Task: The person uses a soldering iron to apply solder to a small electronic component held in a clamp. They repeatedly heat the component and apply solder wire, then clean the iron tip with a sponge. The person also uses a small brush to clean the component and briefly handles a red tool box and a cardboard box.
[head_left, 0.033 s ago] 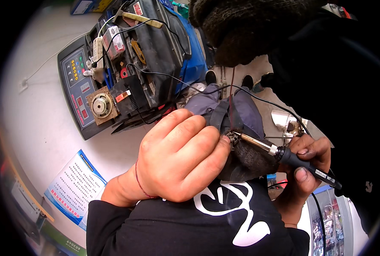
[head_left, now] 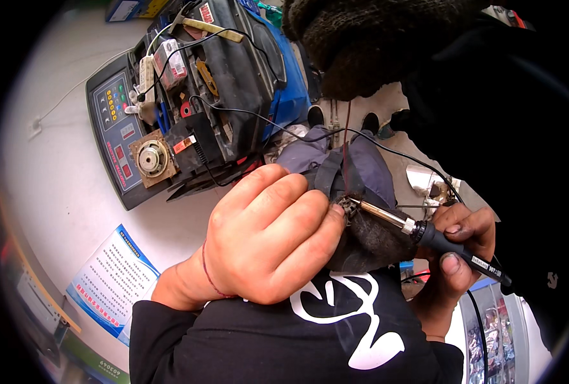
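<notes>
My left hand [head_left: 268, 237], in front of my chest, has its fingers closed in a pinch at a small dark metal part [head_left: 349, 207]; its fingertips are partly hidden behind the hand. In my right hand [head_left: 458, 246] is a soldering iron [head_left: 438, 239] with a black handle, gripped between thumb and fingers. The iron's pointed tip reaches left to the small part, and I cannot tell whether they touch. A thin reddish wire [head_left: 346, 144] runs down toward the same spot. Dark fuzzy material [head_left: 380, 240] lies just behind and beneath the part.
A machine with a control panel [head_left: 119, 128] stands at the left, bearing a round speaker [head_left: 152, 158], a power strip [head_left: 146, 77], a small box [head_left: 170, 63] and a hammer [head_left: 213, 28]. A black cable [head_left: 284, 126] crosses toward my right. Dark fuzzy material [head_left: 374, 38] fills the upper right.
</notes>
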Demonstrator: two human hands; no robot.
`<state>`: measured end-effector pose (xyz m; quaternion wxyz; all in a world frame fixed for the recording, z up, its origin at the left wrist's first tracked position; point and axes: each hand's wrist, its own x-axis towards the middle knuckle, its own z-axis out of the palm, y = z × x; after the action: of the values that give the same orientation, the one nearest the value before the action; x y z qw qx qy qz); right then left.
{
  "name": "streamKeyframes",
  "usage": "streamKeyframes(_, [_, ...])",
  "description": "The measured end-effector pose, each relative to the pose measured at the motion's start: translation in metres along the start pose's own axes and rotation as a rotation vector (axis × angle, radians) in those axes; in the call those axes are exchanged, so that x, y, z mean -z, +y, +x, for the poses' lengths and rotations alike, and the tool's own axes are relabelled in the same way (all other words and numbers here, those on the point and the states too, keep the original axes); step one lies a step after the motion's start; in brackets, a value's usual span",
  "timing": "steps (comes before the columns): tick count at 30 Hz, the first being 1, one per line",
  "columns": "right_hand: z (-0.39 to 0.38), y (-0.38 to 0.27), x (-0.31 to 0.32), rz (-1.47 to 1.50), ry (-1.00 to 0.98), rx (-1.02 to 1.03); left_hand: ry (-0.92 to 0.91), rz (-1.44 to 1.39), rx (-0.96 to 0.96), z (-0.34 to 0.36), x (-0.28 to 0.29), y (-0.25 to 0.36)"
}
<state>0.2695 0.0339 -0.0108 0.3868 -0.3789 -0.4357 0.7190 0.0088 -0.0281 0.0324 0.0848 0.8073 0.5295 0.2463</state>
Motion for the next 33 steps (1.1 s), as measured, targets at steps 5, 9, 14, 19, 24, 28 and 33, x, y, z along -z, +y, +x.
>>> streamKeyframes(5, [0.0,0.001,-0.002,0.003,0.0,0.028,0.004,-0.004,0.009,0.0,0.003,-0.001])
streamKeyframes(9, [0.0,-0.002,-0.006,-0.022,0.031,0.023,0.011,-0.001,-0.001,0.0,0.001,-0.005])
streamKeyframes(14, [0.0,-0.007,-0.01,-0.048,0.056,-0.004,0.005,-0.007,-0.013,0.002,0.004,-0.005])
streamKeyframes(19, [-0.001,-0.009,-0.013,-0.074,0.093,-0.009,0.013,0.001,-0.022,0.003,0.003,-0.007])
streamKeyframes(24, [-0.001,-0.012,-0.015,-0.072,0.057,0.013,0.015,0.017,-0.019,0.006,0.006,-0.007])
streamKeyframes(28, [-0.002,-0.01,-0.012,-0.098,0.069,0.017,-0.003,0.023,-0.026,0.007,0.006,-0.006])
streamKeyframes(33, [-0.002,-0.011,-0.013,-0.084,0.053,0.041,-0.03,0.037,-0.049,0.009,0.006,-0.006])
